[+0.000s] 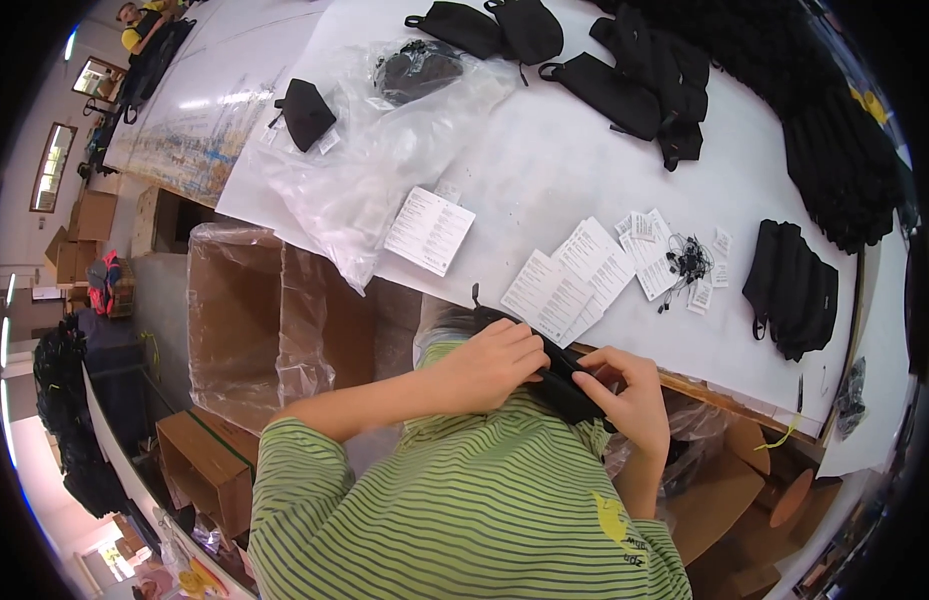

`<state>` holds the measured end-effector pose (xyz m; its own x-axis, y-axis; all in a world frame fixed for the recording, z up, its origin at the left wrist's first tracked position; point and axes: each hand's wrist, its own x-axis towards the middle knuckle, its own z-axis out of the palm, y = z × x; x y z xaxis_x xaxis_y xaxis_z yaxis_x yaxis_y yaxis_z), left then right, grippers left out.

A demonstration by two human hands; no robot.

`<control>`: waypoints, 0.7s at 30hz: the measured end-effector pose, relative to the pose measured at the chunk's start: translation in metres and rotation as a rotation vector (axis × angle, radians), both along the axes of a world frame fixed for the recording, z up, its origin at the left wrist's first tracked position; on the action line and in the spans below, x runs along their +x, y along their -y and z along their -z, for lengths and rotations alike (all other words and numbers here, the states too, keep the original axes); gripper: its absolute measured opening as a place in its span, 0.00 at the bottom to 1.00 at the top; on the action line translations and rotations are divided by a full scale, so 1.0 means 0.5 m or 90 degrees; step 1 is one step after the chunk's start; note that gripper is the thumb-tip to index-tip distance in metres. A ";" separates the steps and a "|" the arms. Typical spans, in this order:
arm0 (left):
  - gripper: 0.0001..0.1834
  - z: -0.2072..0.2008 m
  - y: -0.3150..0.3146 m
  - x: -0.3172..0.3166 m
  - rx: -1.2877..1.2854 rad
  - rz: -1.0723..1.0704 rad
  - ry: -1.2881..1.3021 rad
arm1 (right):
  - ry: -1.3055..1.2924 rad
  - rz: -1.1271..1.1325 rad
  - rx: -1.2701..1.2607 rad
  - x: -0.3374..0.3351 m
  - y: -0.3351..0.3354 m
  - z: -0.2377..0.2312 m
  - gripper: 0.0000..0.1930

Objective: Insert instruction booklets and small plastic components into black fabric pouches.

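Observation:
Close against my body, at the table's front edge, I hold a small black fabric pouch [562, 388]. My left hand [496, 366] has its fingers curled on the pouch's left part. At the other end, my right hand [629, 396] pinches its upper edge between thumb and fingers. A short loop sticks up at the pouch's left end. What lies under the fingers is hidden. Just beyond my hands are printed white label sheets [574, 280], and to their right a small tangle of black tag strings [689, 259].
A clear plastic bag [334, 190] with a black item inside hangs over the table edge. More black pouches [609, 95] lie at the back, others [792, 290] at the right. Left below stands a plastic-lined carton [234, 330]. A person [139, 25] is at the far left.

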<state>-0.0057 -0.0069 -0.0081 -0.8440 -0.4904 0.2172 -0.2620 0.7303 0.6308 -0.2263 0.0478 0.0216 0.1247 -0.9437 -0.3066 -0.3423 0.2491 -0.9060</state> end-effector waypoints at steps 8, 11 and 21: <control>0.12 -0.019 0.012 0.009 0.023 -0.118 -0.009 | 0.389 -0.005 0.031 -0.048 -0.004 0.076 0.23; 0.09 -0.020 0.027 0.037 0.203 -0.108 0.049 | 0.310 -0.090 0.091 -0.060 -0.053 0.153 0.34; 0.20 -0.014 0.033 0.095 0.590 0.066 0.106 | 0.035 0.192 0.010 -0.086 -0.070 0.134 0.15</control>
<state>0.0417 -0.0234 -0.0012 -0.8781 -0.3278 -0.3485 -0.3628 -0.0188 0.9317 -0.2693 0.0828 -0.0454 -0.1436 -0.9358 -0.3219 -0.2009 0.3461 -0.9165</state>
